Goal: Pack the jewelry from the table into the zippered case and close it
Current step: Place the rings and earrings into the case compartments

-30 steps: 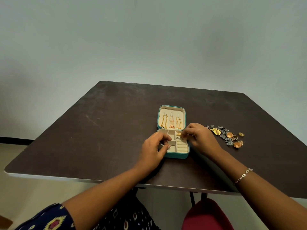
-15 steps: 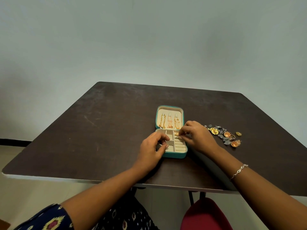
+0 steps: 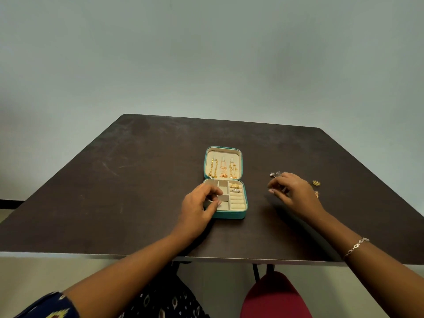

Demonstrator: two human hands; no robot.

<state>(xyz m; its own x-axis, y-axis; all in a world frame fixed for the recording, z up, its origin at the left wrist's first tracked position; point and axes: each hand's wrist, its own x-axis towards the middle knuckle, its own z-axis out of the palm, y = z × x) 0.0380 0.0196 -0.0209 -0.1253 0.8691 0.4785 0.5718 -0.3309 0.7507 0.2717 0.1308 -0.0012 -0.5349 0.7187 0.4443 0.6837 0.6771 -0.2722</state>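
Note:
A small teal zippered case (image 3: 231, 215) lies open in the middle of the dark table (image 3: 137, 191). Three gold chains (image 3: 223, 167) hang in its lid. Two rings (image 3: 235, 188) sit in the top right slots of its cream tray. My left hand (image 3: 197, 207) grips the case's left wall between thumb and curled fingers. My right hand (image 3: 293, 191) hovers over the loose jewelry pile to the right, fingers bent, nothing visibly pinched. Most of the pile is hidden under it; a silver piece (image 3: 274, 173) and a gold earring (image 3: 316, 182) peek out.
The table's near edge runs just below my forearms. A red chair seat (image 3: 275, 294) shows under the table at the lower right. A thin bracelet (image 3: 356, 245) is on my right wrist. A plain wall stands behind the table.
My right hand left the case's top right compartment and moved right to the jewelry pile. A ring now lies where it was. My left hand stayed on the case.

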